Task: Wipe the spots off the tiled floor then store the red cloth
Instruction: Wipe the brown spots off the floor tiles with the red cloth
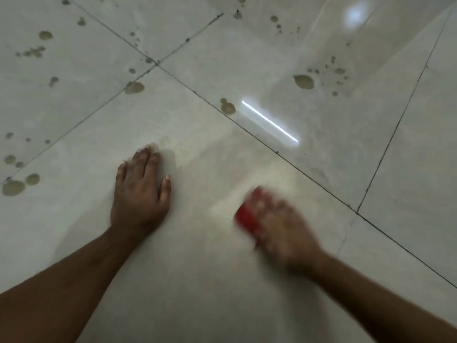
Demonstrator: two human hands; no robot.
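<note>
My right hand (279,224) presses a red cloth (247,217) flat on the pale tiled floor (197,268); the hand is blurred by motion and covers most of the cloth. My left hand (141,186) lies flat on the same tile, fingers spread, holding nothing. Brownish spots mark the surrounding tiles: a large spot (303,81) at the upper right, another spot (228,106) beside a grout line, one spot (134,87) at the upper middle, and a pair of blotches (14,186) at the left edge. The tile under my hands has no spots.
Dark grout lines (272,149) cross the floor diagonally. A bright strip of light (269,123) reflects off the glossy tile to the right of centre. Several small specks (33,52) dot the far left tile.
</note>
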